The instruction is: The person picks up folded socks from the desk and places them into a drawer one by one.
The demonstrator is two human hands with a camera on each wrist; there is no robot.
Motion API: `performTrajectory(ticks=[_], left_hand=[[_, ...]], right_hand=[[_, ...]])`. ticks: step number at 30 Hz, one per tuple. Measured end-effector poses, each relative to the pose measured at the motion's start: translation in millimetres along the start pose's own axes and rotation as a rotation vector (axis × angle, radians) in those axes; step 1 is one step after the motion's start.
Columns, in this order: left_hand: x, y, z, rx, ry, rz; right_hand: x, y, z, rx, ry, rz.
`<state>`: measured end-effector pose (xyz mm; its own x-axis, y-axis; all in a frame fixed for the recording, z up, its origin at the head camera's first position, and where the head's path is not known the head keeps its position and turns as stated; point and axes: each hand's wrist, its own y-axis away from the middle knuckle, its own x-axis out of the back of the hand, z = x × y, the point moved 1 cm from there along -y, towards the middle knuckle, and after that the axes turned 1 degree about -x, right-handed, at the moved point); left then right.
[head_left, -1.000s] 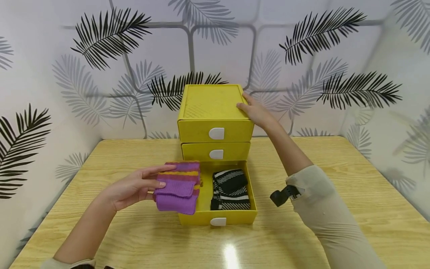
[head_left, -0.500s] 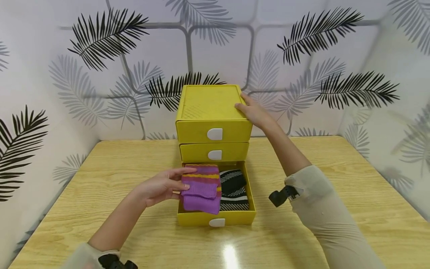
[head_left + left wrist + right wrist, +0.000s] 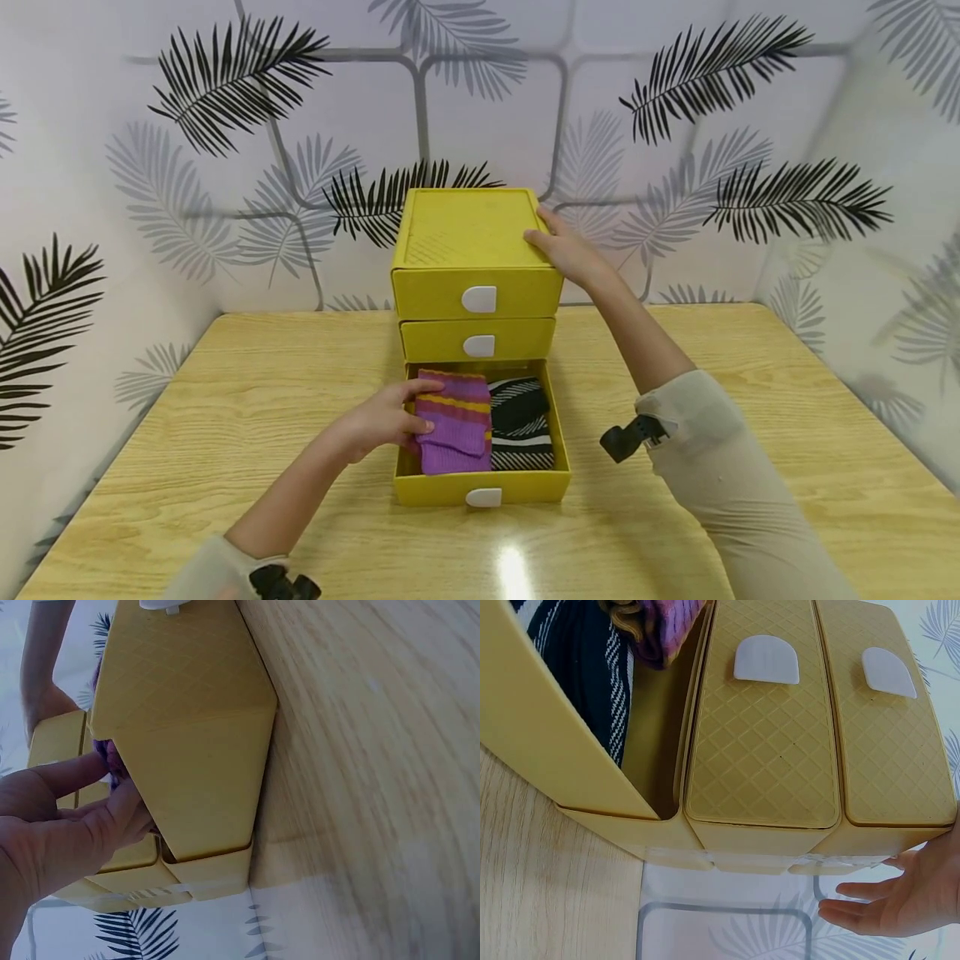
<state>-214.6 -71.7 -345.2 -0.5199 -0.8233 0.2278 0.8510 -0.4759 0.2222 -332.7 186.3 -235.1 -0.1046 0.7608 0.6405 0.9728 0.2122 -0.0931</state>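
Note:
A folded purple knit piece [image 3: 453, 417] with orange and dark pink stripes lies in the left side of the pulled-out bottom drawer [image 3: 420, 490]. My left hand [image 3: 382, 421] reaches over the drawer's left wall and pinches the knit's left edge, thumb and fingers bent on it. In the left wrist view, the drawer wall hides most of the purple knit [image 3: 114, 761]. Beside it, on the right, sits a folded black-and-white striped knit [image 3: 521, 421]. My right hand [image 3: 566, 247] rests at the right edge of the yellow drawer unit's top [image 3: 476, 225], its fingers extended along the side [image 3: 889, 900].
Two shut drawers with white tabs, the upper [image 3: 427, 292] and the middle one [image 3: 431, 340], stand above the drawn-out one. The unit stands on a light wood table [image 3: 300, 358] near a leaf-patterned backdrop [image 3: 495, 125].
My left hand has moved right, carrying the purple knit from beyond the drawer's left wall over it and down inside, next to the black-and-white one. The right hand keeps its place.

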Motion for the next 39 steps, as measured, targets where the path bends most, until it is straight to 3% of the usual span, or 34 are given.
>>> performTrajectory(ticks=[2,6,9,14,18,20,22,26,28,31,35,39], left_hand=[[-4.2,-0.4,1.2,-0.038,-0.173,0.045],[-18.8,-0.1,5.3,-0.146,-0.623,0.133],[-30.6,3.4,7.2,-0.234,-0.873,0.196],[-39.4,13.6,12.4,-0.330,-1.102,0.326],[-40.4,17.4,20.2,-0.363,-1.162,0.414],[-42.4,19.6,24.5,-0.369,-1.109,0.414],[-46.9,23.0,27.6,-0.400,-0.988,0.378],[-62.8,33.8,27.9,-0.457,-0.638,0.192],[-71.0,39.3,24.7,-0.450,-0.465,0.076],[-80.9,44.4,16.6,-0.341,-0.149,-0.102],[-91.0,45.0,0.2,-0.123,0.256,-0.291],[-97.6,42.2,-16.0,0.045,0.450,-0.350]], right_hand=[[0,0,-1,0.001,0.004,0.000],[0,0,-1,-0.005,0.007,-0.001],[-1,1,-1,-0.006,0.002,-0.001],[-2,2,-2,-0.013,0.007,-0.010],[0,2,-1,-0.017,0.011,-0.009],[1,2,-1,-0.013,0.009,-0.008],[0,1,-1,-0.011,0.003,-0.010],[0,1,0,-0.010,0.005,-0.012],[-1,1,0,-0.013,0.010,-0.010],[-1,1,0,-0.017,0.019,-0.003],[0,1,-1,-0.011,0.013,0.003],[0,1,-1,-0.008,0.004,-0.002]])
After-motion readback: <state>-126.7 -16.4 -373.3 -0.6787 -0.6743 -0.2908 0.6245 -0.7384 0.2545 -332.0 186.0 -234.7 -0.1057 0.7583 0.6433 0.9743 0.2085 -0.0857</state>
